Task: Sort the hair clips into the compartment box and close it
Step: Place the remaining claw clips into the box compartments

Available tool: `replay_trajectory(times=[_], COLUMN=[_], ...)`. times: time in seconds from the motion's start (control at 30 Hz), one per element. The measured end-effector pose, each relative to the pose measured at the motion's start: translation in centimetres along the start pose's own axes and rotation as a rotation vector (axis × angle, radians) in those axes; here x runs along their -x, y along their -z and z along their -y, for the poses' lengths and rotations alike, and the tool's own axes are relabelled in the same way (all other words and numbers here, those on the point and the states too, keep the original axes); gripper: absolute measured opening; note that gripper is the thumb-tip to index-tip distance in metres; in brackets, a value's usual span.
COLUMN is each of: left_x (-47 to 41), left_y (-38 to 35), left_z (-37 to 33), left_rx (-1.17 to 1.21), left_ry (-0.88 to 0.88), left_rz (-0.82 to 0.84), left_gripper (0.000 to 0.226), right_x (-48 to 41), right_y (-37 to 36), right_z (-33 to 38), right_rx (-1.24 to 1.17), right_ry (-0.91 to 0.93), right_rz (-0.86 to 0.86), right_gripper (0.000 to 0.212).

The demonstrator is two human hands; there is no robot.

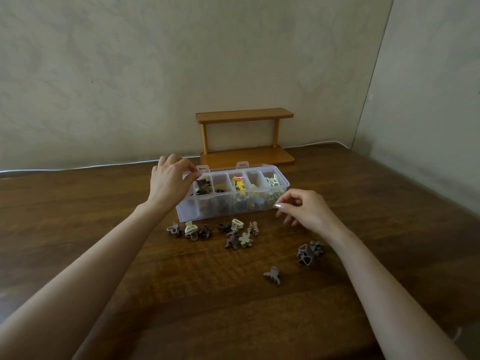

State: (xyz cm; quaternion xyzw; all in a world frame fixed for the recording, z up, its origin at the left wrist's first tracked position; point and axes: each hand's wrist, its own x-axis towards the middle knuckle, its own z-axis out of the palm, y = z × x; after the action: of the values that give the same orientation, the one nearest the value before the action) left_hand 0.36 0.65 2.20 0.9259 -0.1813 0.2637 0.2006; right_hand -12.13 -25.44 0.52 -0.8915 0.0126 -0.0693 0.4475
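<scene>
- Lone brown clip is found nearest, just near of the right hand, whose fingers are loosely curled and empty.
- Open compartment box is laid left-to-right beyond; its far-left rim is pinched by the left hand.

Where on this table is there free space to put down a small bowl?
Bare table lies left of the compartment box, right of it toward the wall, and nearer you than the loose hair clips. Crowded: the strip just before the box, where those clips lie.
</scene>
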Motion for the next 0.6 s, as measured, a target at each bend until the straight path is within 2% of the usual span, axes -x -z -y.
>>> replay_trajectory(times=[0.13,0.37,0.6], left_x=[0.0,-0.6,-1.4], left_y=[-0.1,-0.4,-0.7], left_z=[0.0,-1.4,-2.3], left_rx=[-0.037,-0.245,-0.321], left_ry=[-0.007,-0.019,0.023], left_rz=[0.095,0.066,0.061], left_gripper=[0.022,0.024,0.023], right_x=[0.0,0.0,0.0], right_y=[0.0,-0.1,-0.1], right_z=[0.0,0.0,0.1], right_rx=[0.008,0.013,0.022], right_ry=[0.006,0.002,-0.002], right_rz=[0.001,0.007,0.021], right_gripper=[0.008,0.007,0.008])
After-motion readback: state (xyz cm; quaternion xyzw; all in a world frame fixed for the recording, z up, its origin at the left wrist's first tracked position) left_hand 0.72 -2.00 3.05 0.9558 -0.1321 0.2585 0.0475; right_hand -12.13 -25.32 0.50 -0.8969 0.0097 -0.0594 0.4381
